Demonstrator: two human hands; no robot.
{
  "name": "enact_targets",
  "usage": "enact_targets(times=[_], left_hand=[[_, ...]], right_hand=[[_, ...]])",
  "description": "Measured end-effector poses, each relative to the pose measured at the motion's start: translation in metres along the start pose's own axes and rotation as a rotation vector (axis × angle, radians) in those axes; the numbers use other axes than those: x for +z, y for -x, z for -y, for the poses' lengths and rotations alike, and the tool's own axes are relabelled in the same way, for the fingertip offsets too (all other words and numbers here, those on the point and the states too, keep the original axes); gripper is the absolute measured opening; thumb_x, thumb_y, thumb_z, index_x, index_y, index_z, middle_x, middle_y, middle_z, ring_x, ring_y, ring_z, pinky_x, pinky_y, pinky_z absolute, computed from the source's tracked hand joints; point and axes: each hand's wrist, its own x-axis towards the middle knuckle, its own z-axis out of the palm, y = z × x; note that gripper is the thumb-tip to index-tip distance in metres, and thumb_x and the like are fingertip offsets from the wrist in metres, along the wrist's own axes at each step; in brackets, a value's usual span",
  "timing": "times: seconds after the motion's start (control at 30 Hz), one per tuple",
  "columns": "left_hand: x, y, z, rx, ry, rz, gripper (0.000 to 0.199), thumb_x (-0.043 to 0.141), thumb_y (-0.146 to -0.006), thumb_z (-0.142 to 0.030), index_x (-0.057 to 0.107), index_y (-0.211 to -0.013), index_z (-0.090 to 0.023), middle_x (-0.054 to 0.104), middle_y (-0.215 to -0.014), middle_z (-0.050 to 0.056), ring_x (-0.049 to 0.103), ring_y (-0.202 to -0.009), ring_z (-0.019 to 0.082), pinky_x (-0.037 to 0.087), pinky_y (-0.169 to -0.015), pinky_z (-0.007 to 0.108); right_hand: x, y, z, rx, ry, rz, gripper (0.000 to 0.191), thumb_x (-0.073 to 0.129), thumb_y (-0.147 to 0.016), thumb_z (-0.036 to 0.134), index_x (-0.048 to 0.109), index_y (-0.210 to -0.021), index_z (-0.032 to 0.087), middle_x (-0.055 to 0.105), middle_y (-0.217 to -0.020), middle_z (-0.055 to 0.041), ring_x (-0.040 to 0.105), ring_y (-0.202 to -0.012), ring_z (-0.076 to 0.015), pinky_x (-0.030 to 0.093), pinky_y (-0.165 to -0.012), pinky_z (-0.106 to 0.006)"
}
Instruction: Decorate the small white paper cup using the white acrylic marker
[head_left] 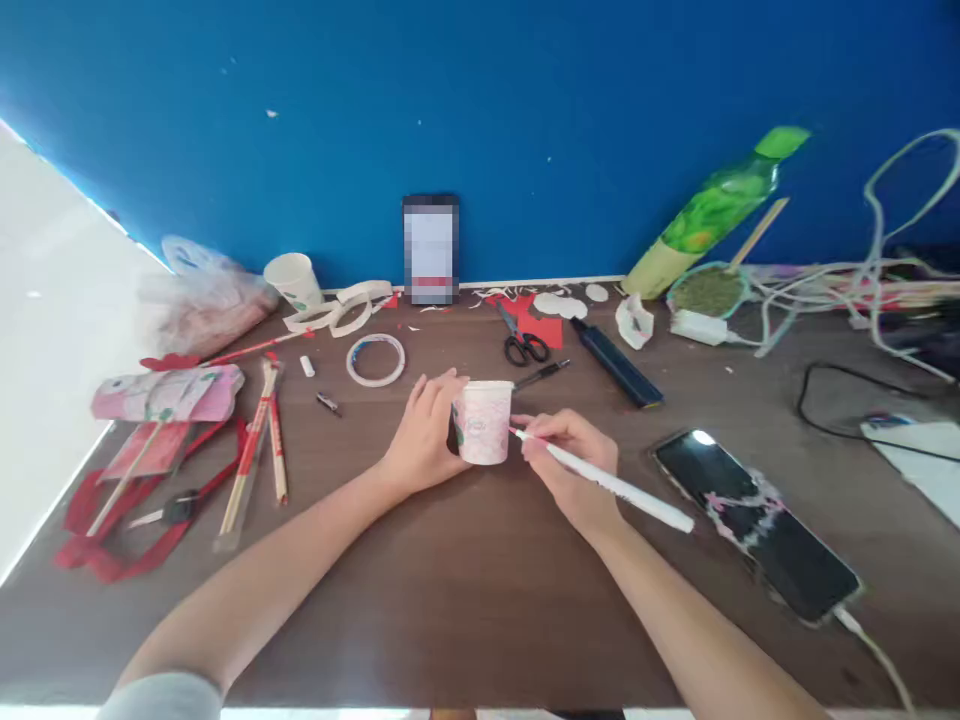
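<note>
A paper cup (484,425) with pink colouring and printed marks stands upright on the brown table. From its left side, my left hand (427,430) is wrapped round it. In my right hand (574,455) is a white marker (615,487), its pink tip pointing left at the cup's right side; whether the tip touches the cup I cannot tell. Behind the cup lies a black pen (544,373), partly hidden by it. A small white cap (307,366) rests farther left.
Scissors (525,345) lie on red paper beyond the cup. A tape roll (376,360) and wrapped chopsticks (247,450) are to the left. On the right are a phone (757,525) with a cable, a dark blue box cutter-like object (616,362) and a leaning green bottle (712,210).
</note>
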Motion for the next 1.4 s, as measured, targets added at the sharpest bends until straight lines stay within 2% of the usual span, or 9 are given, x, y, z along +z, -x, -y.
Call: enact_targets(times=[0.13,0.3,0.67,0.87,1.1,1.4], left_hand=[[0.0000,-0.0009,-0.0019,-0.026,0.010,0.023,0.089,0.077,-0.068,-0.038,0.025,-0.138,-0.020,0.051,-0.135,0.020,0.046,-0.133,0.035,0.031,-0.112,0.056],[-0.0005,-0.0014,-0.0027,-0.019,0.019,0.008,0.089,0.077,-0.068,-0.038,0.024,-0.138,-0.020,0.051,-0.135,0.020,0.047,-0.133,0.035,0.032,-0.111,0.056],[-0.0002,-0.0014,-0.0015,-0.005,0.026,-0.005,0.089,0.077,-0.068,-0.038,0.024,-0.137,-0.019,0.052,-0.133,0.020,0.047,-0.132,0.035,0.032,-0.110,0.057],[-0.0008,-0.0022,-0.0023,-0.002,0.033,-0.014,0.088,0.078,-0.067,-0.035,0.026,-0.136,-0.020,0.052,-0.131,0.019,0.047,-0.130,0.035,0.033,-0.110,0.057],[0.0002,-0.0015,-0.0035,0.014,0.033,-0.056,0.085,0.076,-0.069,-0.033,0.027,-0.138,-0.019,0.048,-0.127,0.019,0.048,-0.126,0.033,0.034,-0.109,0.057],[0.0009,-0.0010,-0.0030,0.019,0.048,-0.061,0.085,0.076,-0.069,-0.031,0.026,-0.138,-0.021,0.046,-0.128,0.018,0.049,-0.123,0.033,0.035,-0.108,0.058]], right_hand=[[0.0014,-0.0007,0.0009,-0.009,-0.010,0.015,0.014,0.072,-0.072,0.021,0.060,-0.064,0.021,0.060,-0.053,0.0035,0.069,-0.061,-0.0176,0.059,-0.072,-0.036],[-0.0001,0.0003,-0.0022,0.007,0.018,0.027,0.013,0.071,-0.073,0.022,0.061,-0.064,0.021,0.061,-0.055,0.0017,0.069,-0.064,-0.0194,0.059,-0.073,-0.038],[-0.0022,0.0005,-0.0032,0.045,0.041,0.024,0.013,0.067,-0.071,0.017,0.059,-0.062,0.021,0.065,-0.060,-0.0002,0.071,-0.069,-0.0211,0.059,-0.071,-0.037],[-0.0057,0.0025,-0.0042,-0.023,0.108,-0.006,0.010,0.067,-0.073,0.019,0.061,-0.065,0.021,0.067,-0.063,-0.0023,0.071,-0.073,-0.0218,0.059,-0.072,-0.037],[-0.0015,0.0070,-0.0058,-0.131,0.106,0.067,0.009,0.067,-0.073,0.014,0.063,-0.072,0.021,0.071,-0.070,-0.0019,0.070,-0.068,-0.0183,0.059,-0.070,-0.035],[0.0015,0.0076,-0.0071,-0.151,0.142,0.070,0.011,0.066,-0.072,0.011,0.063,-0.073,0.021,0.071,-0.072,-0.0008,0.067,-0.062,-0.0147,0.059,-0.070,-0.032]])
